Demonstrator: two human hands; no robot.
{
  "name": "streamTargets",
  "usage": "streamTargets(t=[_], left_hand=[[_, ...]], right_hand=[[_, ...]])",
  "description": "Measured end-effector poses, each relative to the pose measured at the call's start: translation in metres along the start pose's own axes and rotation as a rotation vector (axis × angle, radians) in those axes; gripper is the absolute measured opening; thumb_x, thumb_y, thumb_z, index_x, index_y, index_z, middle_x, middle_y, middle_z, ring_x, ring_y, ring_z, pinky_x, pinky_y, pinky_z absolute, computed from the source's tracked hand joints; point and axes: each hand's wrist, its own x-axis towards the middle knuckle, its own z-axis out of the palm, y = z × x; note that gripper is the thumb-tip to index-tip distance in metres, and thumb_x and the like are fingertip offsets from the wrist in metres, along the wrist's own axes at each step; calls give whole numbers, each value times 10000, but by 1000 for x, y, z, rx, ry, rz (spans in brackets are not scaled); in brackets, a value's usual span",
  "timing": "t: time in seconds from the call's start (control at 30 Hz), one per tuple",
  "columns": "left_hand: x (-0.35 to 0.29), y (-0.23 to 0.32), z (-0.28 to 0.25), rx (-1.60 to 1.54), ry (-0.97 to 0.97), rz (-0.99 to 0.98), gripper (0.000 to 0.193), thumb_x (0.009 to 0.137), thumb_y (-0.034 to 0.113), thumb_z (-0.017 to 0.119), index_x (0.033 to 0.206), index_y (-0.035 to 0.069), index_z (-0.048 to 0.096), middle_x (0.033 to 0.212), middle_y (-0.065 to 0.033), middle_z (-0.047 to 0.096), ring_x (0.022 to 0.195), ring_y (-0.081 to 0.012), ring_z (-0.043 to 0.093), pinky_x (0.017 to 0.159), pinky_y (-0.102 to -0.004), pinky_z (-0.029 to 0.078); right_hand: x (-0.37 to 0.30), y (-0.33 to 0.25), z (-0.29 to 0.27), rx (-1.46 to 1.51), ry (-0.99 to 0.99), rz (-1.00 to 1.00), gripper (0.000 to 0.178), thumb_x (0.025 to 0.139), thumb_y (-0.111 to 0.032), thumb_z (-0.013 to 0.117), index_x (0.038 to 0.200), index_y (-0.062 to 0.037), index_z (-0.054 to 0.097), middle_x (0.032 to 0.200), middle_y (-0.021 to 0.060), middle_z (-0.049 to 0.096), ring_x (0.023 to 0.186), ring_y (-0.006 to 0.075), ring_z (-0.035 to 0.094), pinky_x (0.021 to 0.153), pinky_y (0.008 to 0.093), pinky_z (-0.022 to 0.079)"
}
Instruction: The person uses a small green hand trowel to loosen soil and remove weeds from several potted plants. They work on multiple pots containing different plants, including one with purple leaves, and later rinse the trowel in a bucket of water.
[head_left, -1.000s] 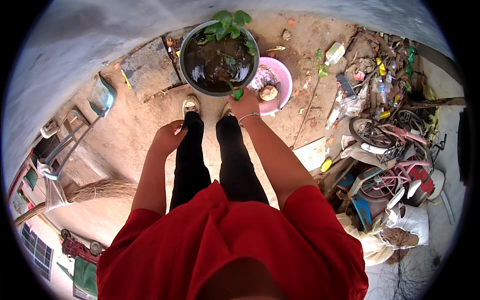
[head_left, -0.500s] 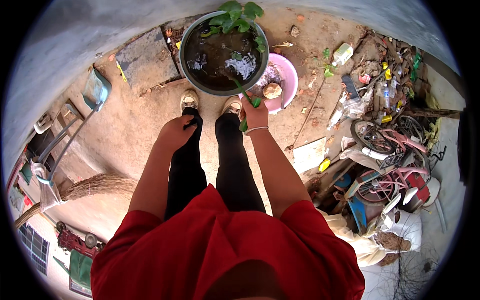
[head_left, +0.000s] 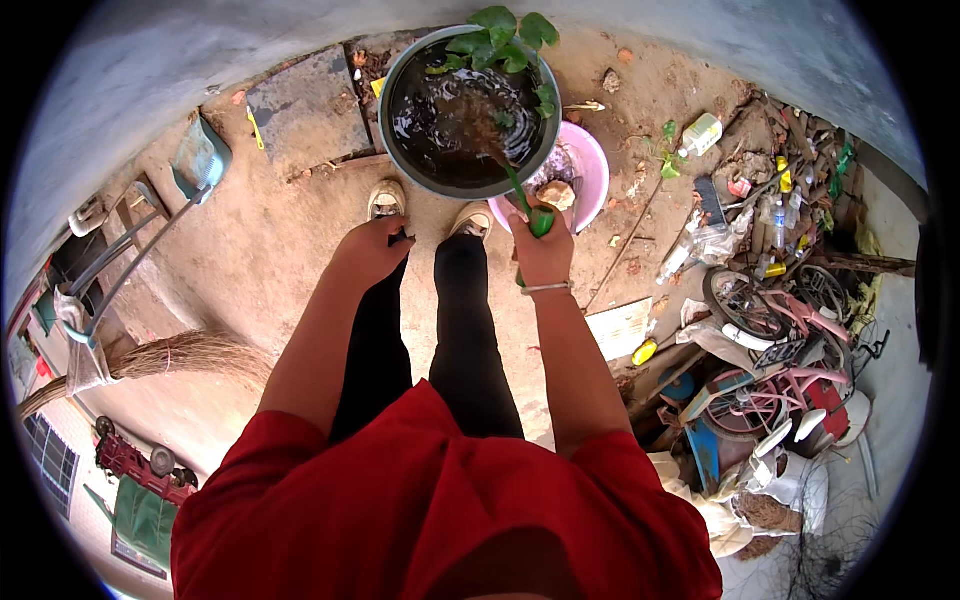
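Note:
My right hand point(head_left: 543, 248) is closed around the green handle of a long tool point(head_left: 518, 190). Its far end dips into dark water in a round grey-green tub point(head_left: 390, 140), so its kind is hidden. Rings of ripples spread over the water. Broad green leaves point(head_left: 490, 42) stand at the tub's far rim. Under the tub's right side sits a pink basin point(head_left: 597, 180) with a brown lump point(head_left: 556, 195) in it. My left hand point(head_left: 372, 250) hangs in front of my left leg, fingers loosely bent, a gap between thumb and fingers, with nothing visible in it.
A long-handled blue dustpan point(head_left: 200, 160) and a straw broom point(head_left: 190, 362) are at the left. On the right lie a pink bicycle point(head_left: 790, 345), plastic bottles point(head_left: 702, 135) and heaped rubbish. A flat grey slab point(head_left: 305, 105) lies left of the tub, near a pale wall point(head_left: 250, 45).
Ripples now stir the water, which was calmer before. My right hand appears slightly lower and to the right, still gripping the tool. The whole view has shifted a little.

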Motion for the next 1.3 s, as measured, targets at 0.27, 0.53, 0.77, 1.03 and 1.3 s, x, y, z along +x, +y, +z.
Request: streamTargets(t=[0.27,0.53,0.77,1.03,1.3], left_hand=[[12,38,11,43,21,151,476,847,293,671,1244,44,593,1135,-183,659,1066,-336,628,905,-399,498],[34,73,43,-26,53,360,500,845,235,635,1305,102,488,998,-204,665,924,-376,643,776,-466,516],[42,69,49,-18,69,368,527,854,239,630,1340,115,470,961,-215,672,913,-392,646,778,-463,517],[35,55,42,-8,68,383,477,860,256,630,1296,102,514,895,-209,674,852,-374,662,725,-447,531],[28,61,28,23,-92,200,515,882,294,631,1331,64,523,1141,-215,649,1056,-337,637,886,-412,507]], right_hand=[[-6,-4,-12,-460,24,-286,434,781,-236,741,1153,-74,588,895,167,684,831,351,670,703,425,526],[17,0,31,-508,4,-315,482,792,-268,720,1196,-71,547,857,199,672,800,390,654,687,452,518],[27,-4,24,-356,45,-265,472,769,-274,769,1141,-43,593,806,153,671,752,316,668,657,392,514],[0,-5,16,-368,19,-299,428,775,-225,772,1130,-47,610,871,125,690,770,256,689,689,350,530],[-4,10,-7,-165,50,-146,368,802,-156,758,1118,-38,608,743,64,645,605,153,622,566,307,503]])
